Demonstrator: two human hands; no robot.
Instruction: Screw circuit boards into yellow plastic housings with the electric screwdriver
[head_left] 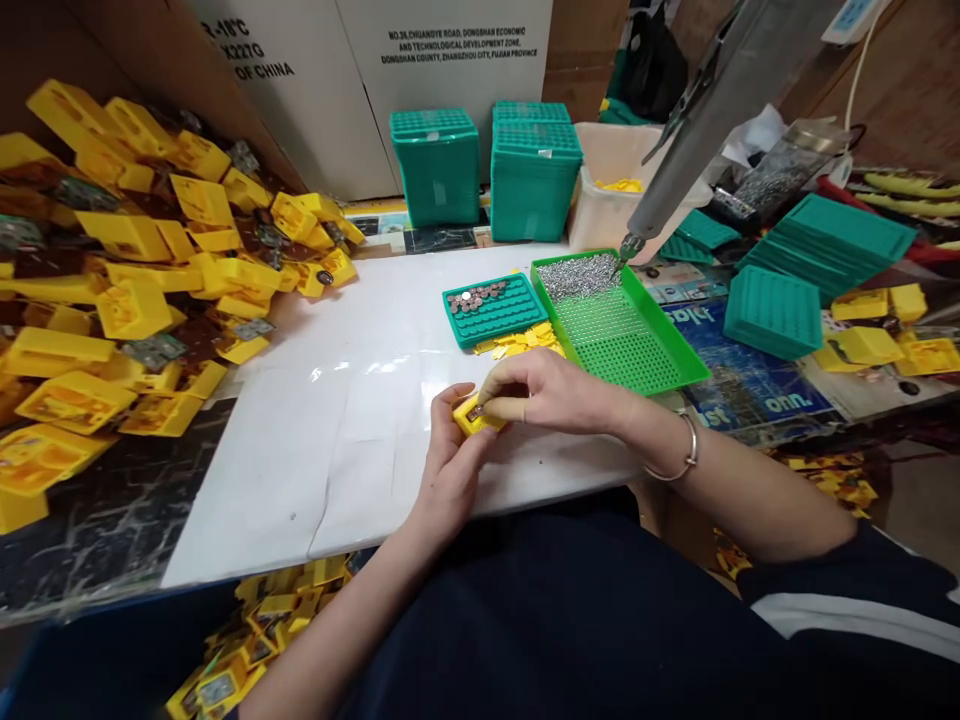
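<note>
Right over the near part of the white board now, gripping a yellow casing in the left hand, with thumb and fingers on opposite sides. Pinching at its opening with the right hand, apparently on a small dark piece (too tiny to name from here!). Best to brace the casing firmly, tilt the opening into view, and press squarely rather than at a slant. Posed low, too, reaching in from the side with the right forearm and up from below with the left forearm.
</note>
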